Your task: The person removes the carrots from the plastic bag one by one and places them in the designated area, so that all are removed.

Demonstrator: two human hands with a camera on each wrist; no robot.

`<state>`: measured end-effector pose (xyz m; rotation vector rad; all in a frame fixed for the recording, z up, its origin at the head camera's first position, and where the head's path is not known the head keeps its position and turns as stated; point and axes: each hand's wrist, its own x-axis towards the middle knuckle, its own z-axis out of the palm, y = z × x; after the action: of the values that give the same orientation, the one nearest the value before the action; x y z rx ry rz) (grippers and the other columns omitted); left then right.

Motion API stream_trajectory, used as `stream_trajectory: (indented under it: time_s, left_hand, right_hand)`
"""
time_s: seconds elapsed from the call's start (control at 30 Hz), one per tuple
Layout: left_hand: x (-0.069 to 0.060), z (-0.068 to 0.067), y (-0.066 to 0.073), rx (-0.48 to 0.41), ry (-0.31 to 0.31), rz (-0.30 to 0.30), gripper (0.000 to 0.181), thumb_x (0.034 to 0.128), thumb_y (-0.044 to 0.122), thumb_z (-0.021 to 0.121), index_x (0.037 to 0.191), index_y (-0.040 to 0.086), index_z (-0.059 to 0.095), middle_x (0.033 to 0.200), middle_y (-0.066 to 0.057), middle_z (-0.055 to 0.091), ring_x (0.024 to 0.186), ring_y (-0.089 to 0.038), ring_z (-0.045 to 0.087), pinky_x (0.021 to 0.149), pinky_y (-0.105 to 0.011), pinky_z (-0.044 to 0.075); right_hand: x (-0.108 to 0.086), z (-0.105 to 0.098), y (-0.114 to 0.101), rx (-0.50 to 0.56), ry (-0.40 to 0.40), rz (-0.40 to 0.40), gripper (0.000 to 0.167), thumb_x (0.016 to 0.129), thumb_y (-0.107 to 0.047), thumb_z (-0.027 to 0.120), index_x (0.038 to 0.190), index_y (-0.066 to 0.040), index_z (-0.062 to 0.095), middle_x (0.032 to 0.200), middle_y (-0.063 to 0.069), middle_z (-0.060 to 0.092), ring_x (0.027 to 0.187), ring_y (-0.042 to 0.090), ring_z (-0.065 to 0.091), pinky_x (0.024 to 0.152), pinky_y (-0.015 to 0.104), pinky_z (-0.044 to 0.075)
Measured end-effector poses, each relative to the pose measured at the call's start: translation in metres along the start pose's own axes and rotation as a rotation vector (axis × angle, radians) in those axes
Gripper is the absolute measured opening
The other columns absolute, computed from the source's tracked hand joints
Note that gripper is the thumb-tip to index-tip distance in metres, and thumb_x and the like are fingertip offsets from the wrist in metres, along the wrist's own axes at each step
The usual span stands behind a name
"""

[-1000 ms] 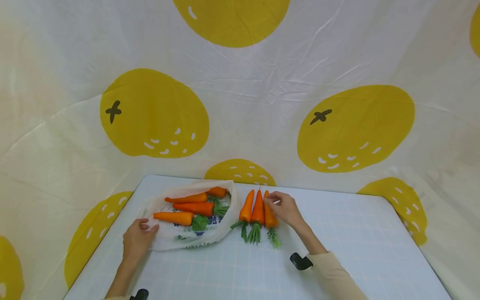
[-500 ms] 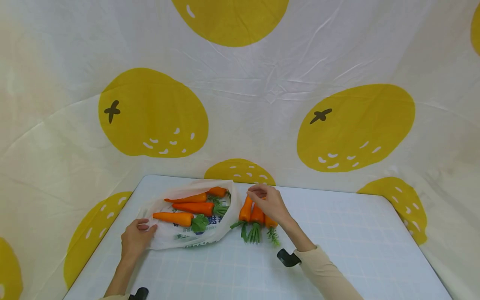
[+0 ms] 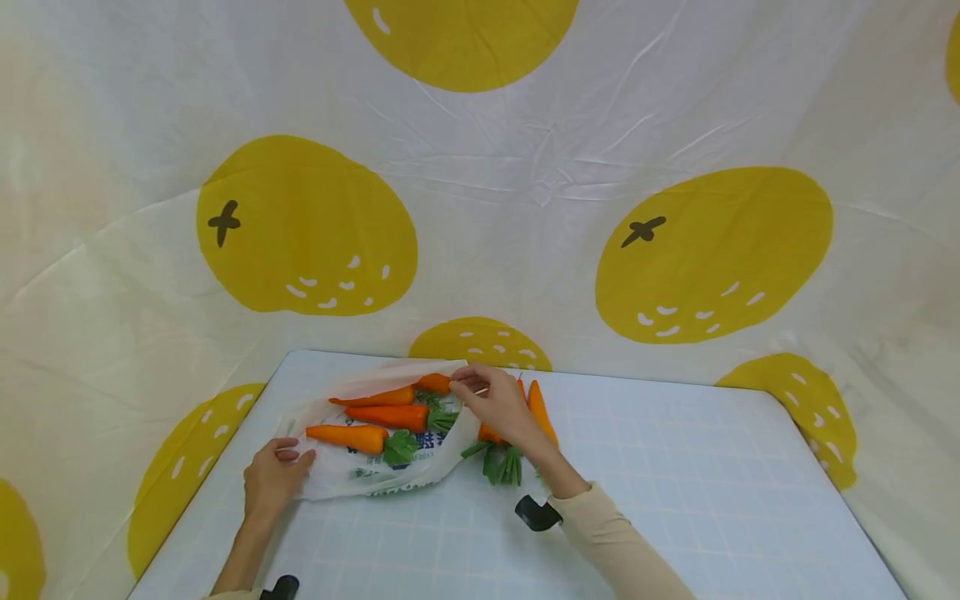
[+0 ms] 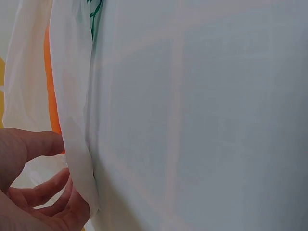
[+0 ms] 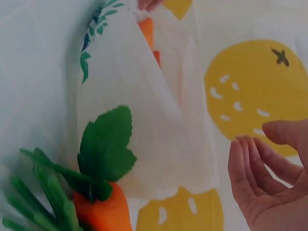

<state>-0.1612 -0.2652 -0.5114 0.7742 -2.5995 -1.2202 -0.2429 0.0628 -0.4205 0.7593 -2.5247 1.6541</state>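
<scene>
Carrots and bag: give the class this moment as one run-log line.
left hand: touches bag, left end | right hand: holds nothing, near bag's right end | carrots: four in bag, more on table

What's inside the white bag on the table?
Inside the white bag, four carrots show, with some green tops. The farthest carrot is partly hidden by the carrot in front of it; whatever lies beneath the carrots is covered.

Beige right sleeve [image 3: 611, 533], lightly creased, and there's a stubby black fitting [image 3: 537, 513] by its edge, bent and rounded! Across to a sliver of left sleeve [image 3: 234, 596], beige again, and a second black fitting [image 3: 282, 588]!
</scene>
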Motion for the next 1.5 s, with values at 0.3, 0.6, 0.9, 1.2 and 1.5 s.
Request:
stream_trajectory:
  time_s: [0.3, 0.6, 0.9, 1.2, 1.5]
  left_hand:
    - [-0.002, 0.001, 0.001, -0.004, -0.008, 0.013, 0.041, 0.0966, 0.016, 0.069, 0.125, -0.011, 0.057, 0.113, -0.035, 0.062, 0.097, -0.045, 0.063, 0.079, -0.048, 0.060]
    - [-0.003, -0.001, 0.004, 0.013, 0.002, -0.014, 0.041, 0.0965, 0.016, 0.069, 0.125, -0.011, 0.057, 0.113, -0.035, 0.062, 0.098, -0.045, 0.063, 0.080, -0.049, 0.059]
    - [-0.001, 0.001, 0.002, 0.023, -0.001, -0.020, 0.041, 0.0975, 0.016, 0.068, 0.126, -0.010, 0.056, 0.115, -0.035, 0.062, 0.098, -0.045, 0.063, 0.082, -0.050, 0.059]
    - [0.002, -0.001, 0.002, 0.039, 0.076, 0.048, 0.033, 0.0970, 0.017, 0.069, 0.114, -0.010, 0.060, 0.104, -0.031, 0.066, 0.086, -0.040, 0.065, 0.066, -0.035, 0.057]
    - [0.008, -0.007, 0.010, 0.060, 0.206, 0.178, 0.033, 0.0926, 0.013, 0.072, 0.110, -0.011, 0.057, 0.096, -0.033, 0.066, 0.083, -0.046, 0.063, 0.072, -0.052, 0.050]
  right_hand:
    - [0.006, 0.026, 0.002, -0.016, -0.059, -0.024, 0.019, 0.101, -0.015, 0.067, 0.113, -0.001, 0.071, 0.105, 0.009, 0.074, 0.094, 0.024, 0.070, 0.083, 0.030, 0.058]
    - [0.012, 0.054, 0.003, 0.009, -0.117, -0.061, 0.020, 0.100, -0.012, 0.068, 0.114, 0.002, 0.070, 0.107, 0.010, 0.072, 0.097, 0.022, 0.069, 0.088, 0.028, 0.056]
    - [0.011, 0.083, 0.010, -0.070, -0.147, -0.105, 0.022, 0.099, -0.011, 0.069, 0.116, 0.004, 0.069, 0.110, 0.014, 0.071, 0.094, 0.021, 0.068, 0.085, 0.023, 0.055]
    - [0.014, 0.110, 0.013, -0.113, -0.188, -0.124, 0.024, 0.097, -0.008, 0.070, 0.117, 0.004, 0.067, 0.115, 0.017, 0.070, 0.104, 0.029, 0.066, 0.092, 0.026, 0.053]
    - [0.012, 0.128, 0.016, -0.143, -0.249, -0.071, 0.029, 0.099, -0.008, 0.068, 0.127, 0.000, 0.067, 0.124, 0.008, 0.068, 0.110, 0.018, 0.063, 0.095, 0.023, 0.051]
